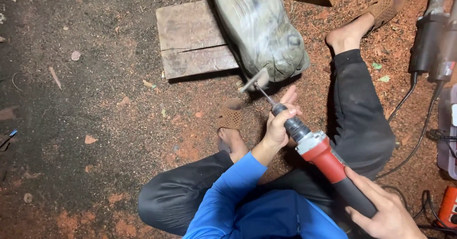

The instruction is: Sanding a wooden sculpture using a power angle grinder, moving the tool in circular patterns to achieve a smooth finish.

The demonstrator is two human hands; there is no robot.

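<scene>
— Red and grey, that die grinder (pixel 318 154): which hand has which end of it?

— Its dark rear grip lies in the right hand (pixel 383 209), fingers curled closed around it near the bottom right corner of the view. The left hand (pixel 280 124) is wrapped shut around the black collar at the front, thumb side up, with the fingers (pixel 290 96) pointing toward the carving.

— And the working end?

— A thin shaft runs up and to the left, out past the left fingertips, ending in a small disc (pixel 254 81). The disc meets the lower edge of the greenish carved block (pixel 261 25), or sits just beside it; I cannot tell which.

— What carries the block?

— Sawdust-covered ground (pixel 95 101). The block leans by the right edge of a flat wooden plank (pixel 193 39).

— Anything close by?

— The person's sandalled foot (pixel 232 120) rests just left of the left hand. Cables and other power tools (pixel 431 39) lie along the right edge.
</scene>
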